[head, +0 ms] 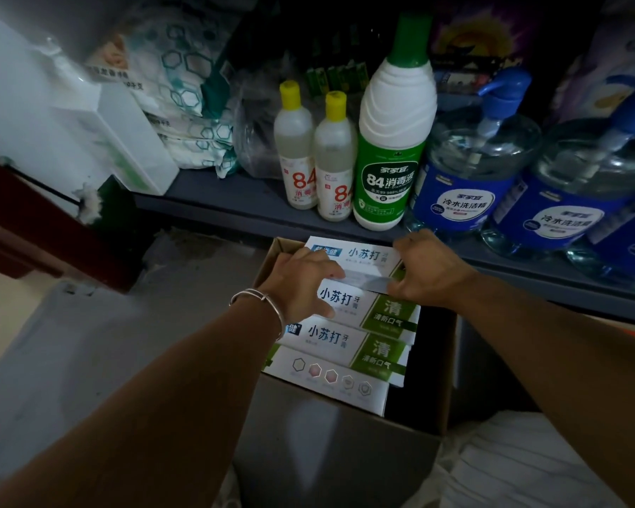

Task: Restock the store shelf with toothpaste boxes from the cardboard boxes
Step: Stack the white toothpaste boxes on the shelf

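both my hands are over the open cardboard box (349,434) on the floor, just below the front edge of the grey shelf (235,199). toothpaste boxes (345,339) lie flat inside it in a stepped stack, long axis running left-right, white end to my left, green end to my right. the top toothpaste box (352,256) sits at the far side of the cardboard box, nearest the shelf edge, same axis, slightly tilted. my left hand (301,280) rests on its left part, fingers curled over its near edge, thumb down on the next one; silver bangle (261,298) on that wrist. my right hand (429,267) grips its right end, thumb at the near edge, fingers over the far side. print on the boxes reads 小苏打 牙膏, green panel reads 清 and 清新口气. the nearest one shows a row of hexagon icons.

on the shelf above the cardboard box: two small yellow-capped bottles (316,159) marked 84, a big green bottle (393,148) reading 84消毒液, then blue pump jugs (473,170) reading 冷水洗洁精. shelf space left of the yellow-capped bottles is bare at the front edge. right of the cardboard box, another box wall stands close.
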Demonstrator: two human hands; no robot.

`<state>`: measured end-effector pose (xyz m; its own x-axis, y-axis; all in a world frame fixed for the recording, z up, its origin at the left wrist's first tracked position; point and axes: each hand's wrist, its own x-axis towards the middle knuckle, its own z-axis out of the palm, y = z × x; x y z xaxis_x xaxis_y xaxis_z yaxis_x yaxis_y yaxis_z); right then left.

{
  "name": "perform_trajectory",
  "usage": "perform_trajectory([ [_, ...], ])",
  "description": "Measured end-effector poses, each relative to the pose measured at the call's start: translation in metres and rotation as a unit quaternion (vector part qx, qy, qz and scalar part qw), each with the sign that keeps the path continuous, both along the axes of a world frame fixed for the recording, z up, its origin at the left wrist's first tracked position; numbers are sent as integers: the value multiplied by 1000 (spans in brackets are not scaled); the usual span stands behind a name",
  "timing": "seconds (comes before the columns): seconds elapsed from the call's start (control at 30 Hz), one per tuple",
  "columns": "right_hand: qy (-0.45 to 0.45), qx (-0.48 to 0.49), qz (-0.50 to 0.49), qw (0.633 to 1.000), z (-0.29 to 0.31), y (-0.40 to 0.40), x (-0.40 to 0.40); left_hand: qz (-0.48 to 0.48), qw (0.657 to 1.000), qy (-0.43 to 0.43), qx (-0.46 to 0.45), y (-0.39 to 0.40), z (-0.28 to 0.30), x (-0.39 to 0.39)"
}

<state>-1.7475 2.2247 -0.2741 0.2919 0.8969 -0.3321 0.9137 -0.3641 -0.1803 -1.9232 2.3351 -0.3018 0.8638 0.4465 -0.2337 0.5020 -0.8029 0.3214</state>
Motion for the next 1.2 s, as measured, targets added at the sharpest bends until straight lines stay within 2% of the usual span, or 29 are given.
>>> perform_trajectory([
  [0.2,37,26,-23,999,9,-14,2,-5,1000,-5,17,-2,-4,-7],
  [0.43,45,81,-56,994,10,-17,5,-17,999,29,36,-1,-12,-12],
  [0.77,29,80,-42,996,4,-12,9,-72,989,119,52,6,-20,10],
  [1.0,25,111,-24,993,16,-14,10,-69,995,55,55,10,-5,5],
  [1.13,18,130,-16,991,36,-19,10,-76,994,-17,73,7,17,-1],
  [1.2,13,145,-15,989,51,-23,9,-77,993,-13,89,3,36,-2],
])
